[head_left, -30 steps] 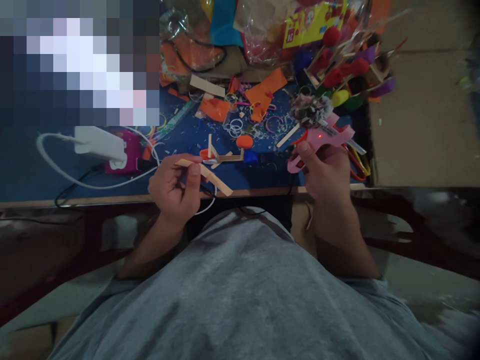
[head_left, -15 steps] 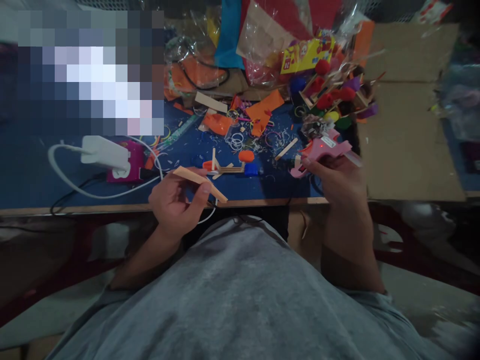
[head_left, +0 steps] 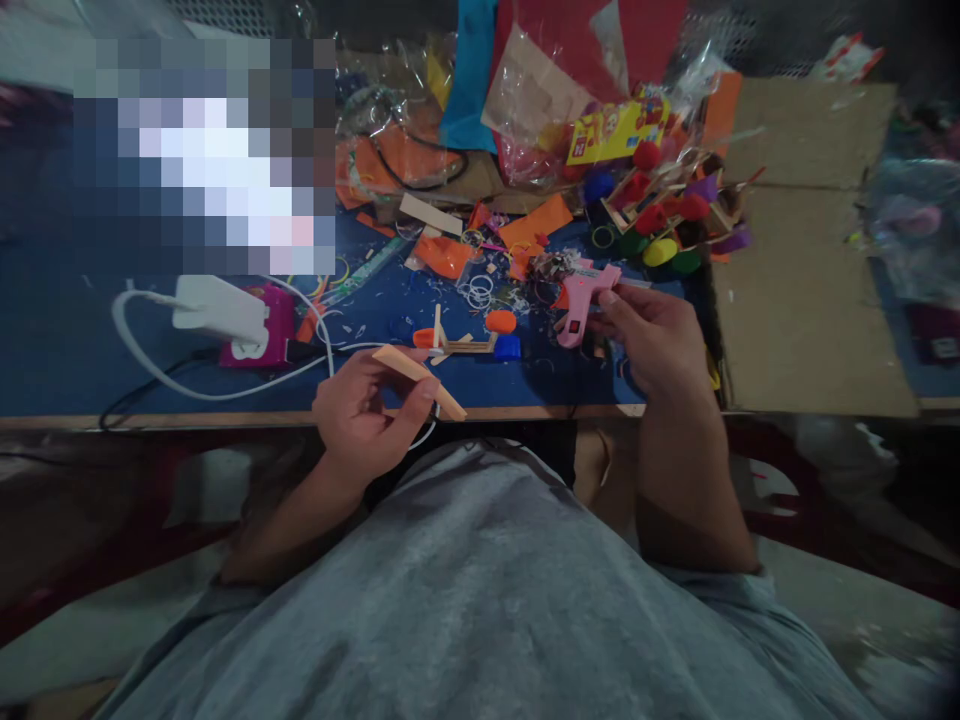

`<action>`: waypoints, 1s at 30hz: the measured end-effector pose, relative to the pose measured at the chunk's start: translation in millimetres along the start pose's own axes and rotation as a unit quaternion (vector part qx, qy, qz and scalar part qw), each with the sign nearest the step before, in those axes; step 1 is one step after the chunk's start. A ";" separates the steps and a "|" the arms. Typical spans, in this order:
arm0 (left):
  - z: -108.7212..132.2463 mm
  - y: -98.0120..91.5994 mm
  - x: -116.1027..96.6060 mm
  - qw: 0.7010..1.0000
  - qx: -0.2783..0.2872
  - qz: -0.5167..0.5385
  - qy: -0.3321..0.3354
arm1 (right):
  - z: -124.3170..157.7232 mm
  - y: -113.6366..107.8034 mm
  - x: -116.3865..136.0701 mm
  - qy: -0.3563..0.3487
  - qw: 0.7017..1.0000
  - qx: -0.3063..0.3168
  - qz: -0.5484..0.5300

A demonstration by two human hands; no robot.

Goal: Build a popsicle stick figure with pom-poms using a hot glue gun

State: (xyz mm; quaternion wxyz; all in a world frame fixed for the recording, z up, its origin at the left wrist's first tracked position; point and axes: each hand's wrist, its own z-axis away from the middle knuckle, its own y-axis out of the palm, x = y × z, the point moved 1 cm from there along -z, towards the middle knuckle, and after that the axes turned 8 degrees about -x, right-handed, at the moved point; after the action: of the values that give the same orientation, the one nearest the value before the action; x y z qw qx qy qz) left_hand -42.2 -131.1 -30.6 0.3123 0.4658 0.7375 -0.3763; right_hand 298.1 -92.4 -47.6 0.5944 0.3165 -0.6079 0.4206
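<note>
My left hand (head_left: 367, 412) pinches a flat, pale wooden craft stick (head_left: 409, 368) between thumb and fingers, just above the table's front edge. My right hand (head_left: 660, 335) grips a pink hot glue gun (head_left: 579, 308) near its rear end, with a small red light showing on its body. The gun's nozzle end points left at a grey, crumpled clump (head_left: 553, 266). Between the two hands, a small assembly of wooden sticks (head_left: 466, 347) lies on the table, with an orange piece (head_left: 500, 321) and a blue piece (head_left: 508, 347) at its right end.
Colourful stick-built pieces (head_left: 675, 205) are heaped at the back right, beside a cardboard sheet (head_left: 810, 260). Orange scraps (head_left: 444, 256) and rubber bands (head_left: 480, 291) litter the blue table. A white charger (head_left: 219, 308) sits in a magenta power block (head_left: 277, 325), its cable looping leftward.
My right hand has brought the glue gun leftward and turned it, so its handle now hangs toward the front. The left hand still holds the craft stick. The view has shifted slightly.
</note>
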 end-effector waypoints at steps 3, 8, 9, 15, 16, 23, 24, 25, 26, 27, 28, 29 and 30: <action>-2.9 0.6 0.1 0.999 -0.025 0.014 0.033 | 4.3 -20.9 0.0 -0.009 0.998 -0.051 0.033; -6.5 5.8 -6.0 0.997 -0.017 -0.002 0.080 | 31.3 -34.8 19.1 -0.069 0.976 -0.111 0.172; -7.0 7.8 -8.6 0.996 -0.012 -0.003 0.087 | 41.6 -30.1 26.2 -0.104 0.964 -0.123 0.212; -8.8 22.3 -29.1 0.990 0.029 -0.046 0.129 | 103.2 27.8 61.1 -0.325 0.929 0.095 0.151; -8.7 24.1 -31.3 0.991 0.031 -0.049 0.119 | 108.3 35.8 62.5 -0.350 0.919 0.127 0.130; -4.6 28.1 -29.1 0.999 -0.003 -0.009 0.042 | 115.0 59.6 47.4 -0.437 0.874 0.176 0.117; -4.4 27.9 -28.2 0.999 0.003 -0.004 0.042 | 115.1 60.5 44.9 -0.445 0.871 0.173 0.117; -4.5 27.5 -27.4 0.999 0.011 -0.005 0.045 | 115.1 61.1 42.8 -0.451 0.868 0.169 0.118; -5.0 27.0 -27.0 0.998 0.021 -0.010 0.055 | 114.8 61.5 40.9 -0.456 0.866 0.164 0.119; -5.7 26.3 -26.6 0.997 0.032 -0.015 0.071 | 114.3 61.7 39.4 -0.460 0.865 0.160 0.119; -6.5 25.5 -26.4 0.995 0.044 -0.020 0.091 | 113.5 61.7 38.1 -0.460 0.866 0.155 0.117; -7.4 24.7 -26.1 0.992 0.053 -0.021 0.114 | 112.5 61.6 37.1 -0.460 0.868 0.150 0.113; -8.1 23.8 -25.7 0.989 0.059 -0.018 0.135 | 111.6 61.6 36.2 -0.458 0.870 0.145 0.107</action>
State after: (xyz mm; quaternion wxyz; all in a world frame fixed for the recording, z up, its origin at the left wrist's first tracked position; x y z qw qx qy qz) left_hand -11.6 -129.2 -11.8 0.1753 0.5164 0.7577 -0.3585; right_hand 189.3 -159.8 -13.4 0.1480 0.4894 -0.7746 0.3723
